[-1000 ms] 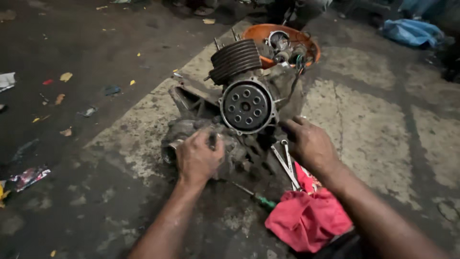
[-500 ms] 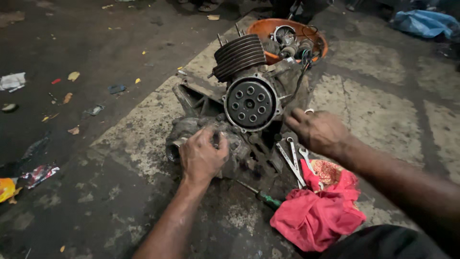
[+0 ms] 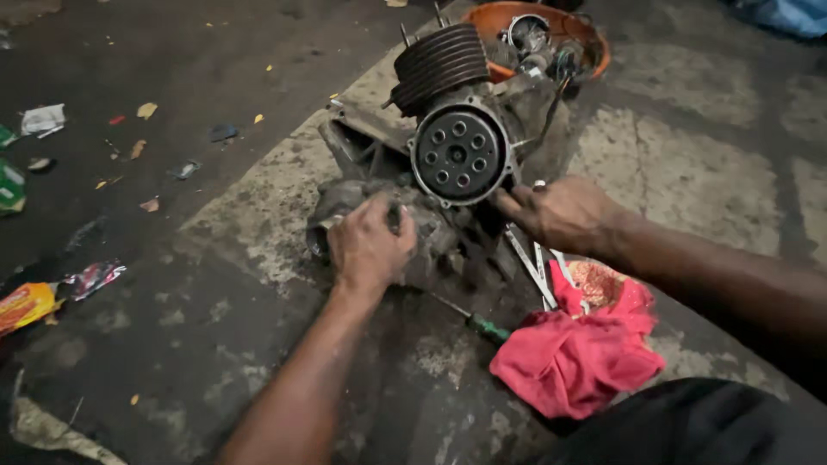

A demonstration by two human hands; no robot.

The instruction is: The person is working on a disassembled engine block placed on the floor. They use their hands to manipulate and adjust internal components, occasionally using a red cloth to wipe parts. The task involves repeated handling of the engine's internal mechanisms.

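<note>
Grimy grey metal engine block with round holed cover plate point(image 3: 448, 185) lying on stained concrete floor point(image 3: 258, 215). Left hand point(image 3: 370, 245) clamped on casing; right hand point(image 3: 560, 211) pressing beside cover. Nearby: crumpled red rag point(image 3: 577, 353), green-handled screwdriver point(image 3: 478, 325).

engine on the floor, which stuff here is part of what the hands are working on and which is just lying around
In hand:
- engine, gripped by left hand
- round holed disc, right hand at its edge

Lying about:
- wrenches
- green-handled screwdriver
- red rag
- orange bowl of parts
- wrappers and litter
</note>
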